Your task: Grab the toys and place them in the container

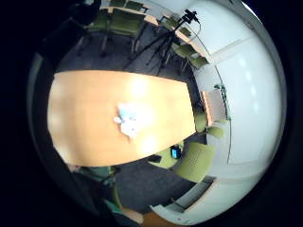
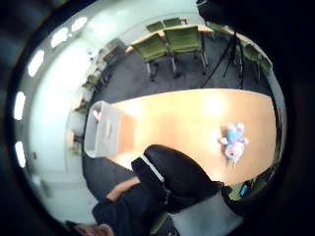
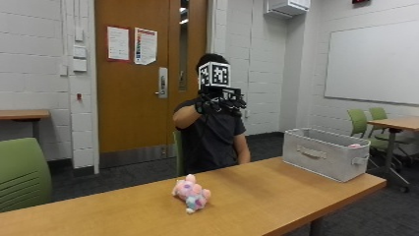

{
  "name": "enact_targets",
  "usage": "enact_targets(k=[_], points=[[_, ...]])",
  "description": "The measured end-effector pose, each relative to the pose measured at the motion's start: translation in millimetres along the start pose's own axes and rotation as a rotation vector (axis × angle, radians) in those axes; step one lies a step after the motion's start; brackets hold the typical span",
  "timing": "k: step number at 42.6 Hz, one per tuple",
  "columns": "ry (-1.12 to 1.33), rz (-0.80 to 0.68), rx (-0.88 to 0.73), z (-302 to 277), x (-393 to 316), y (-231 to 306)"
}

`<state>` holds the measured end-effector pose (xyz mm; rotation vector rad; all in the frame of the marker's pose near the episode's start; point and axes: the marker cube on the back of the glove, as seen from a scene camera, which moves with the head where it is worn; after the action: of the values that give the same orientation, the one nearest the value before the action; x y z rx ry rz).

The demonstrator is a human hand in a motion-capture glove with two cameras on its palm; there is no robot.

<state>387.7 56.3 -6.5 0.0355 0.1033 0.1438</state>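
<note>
**Toy on desk, right hand raised, holding nothing**

Toy (image 3: 191,194): pink plush with blue and white patches, lying on the desk (image 3: 275,196) well below and in front of the raised right hand (image 3: 219,104). Nothing touching it. Palm views show the same toy far off on the wood, pale blue and pink (image 2: 234,141), washed out in the little finger side view (image 1: 127,119).

Container (image 3: 325,152): grey fabric bin with a side handle, on the desk end at the person's left, well apart from the toy. Something pink sits inside it at the far rim (image 3: 354,146); thumb side view also shows a pink bit in the bin (image 2: 97,115).

Right hand: black glove, held up at head height over the desk, arm bent, fingers hanging loosely curled, gripping nothing. Far from both toy and container.

Person seated behind the desk, dark shirt. Other hand not seen.

Around: green chairs (image 3: 19,172), wooden door (image 3: 140,73) behind the person, whiteboard (image 3: 373,64) on the side wall, tripod (image 1: 165,40) beyond the desk.
</note>
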Motion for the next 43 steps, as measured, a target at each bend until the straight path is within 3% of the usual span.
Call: enact_targets(k=[17,43], points=[[-0.034,0.112,-0.128,106,77,7],[-0.124,0.255,-0.387,261,114,50]])
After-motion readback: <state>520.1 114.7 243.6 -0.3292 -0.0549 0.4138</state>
